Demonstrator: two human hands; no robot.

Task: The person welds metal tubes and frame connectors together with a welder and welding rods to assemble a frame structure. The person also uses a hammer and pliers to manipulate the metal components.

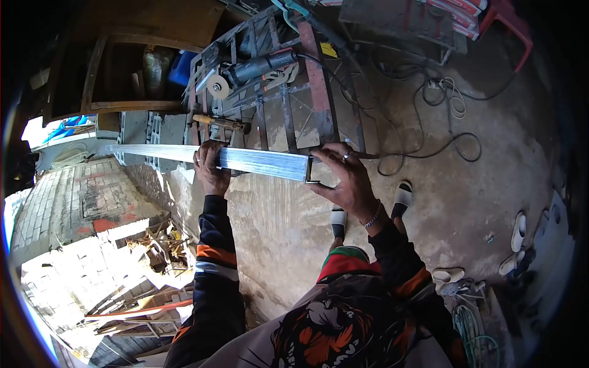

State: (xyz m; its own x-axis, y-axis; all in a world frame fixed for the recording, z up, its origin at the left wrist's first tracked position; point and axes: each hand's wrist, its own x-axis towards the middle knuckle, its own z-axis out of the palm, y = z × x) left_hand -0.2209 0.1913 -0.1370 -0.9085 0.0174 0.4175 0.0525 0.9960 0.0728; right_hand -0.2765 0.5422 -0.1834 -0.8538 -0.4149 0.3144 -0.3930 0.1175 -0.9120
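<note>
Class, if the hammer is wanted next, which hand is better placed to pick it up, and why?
Probably the left hand: the hammer lies just beyond it, though it must first release the metal bar. The right hand is farther off, at the bar's end.

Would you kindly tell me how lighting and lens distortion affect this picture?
Head view: lower left blown out nearly white; head view: wooden cabinet deeply shadowed inside; head view: metal bar showing a bright sheen; head view: strong bowing toward the edges, dark corners.
</note>
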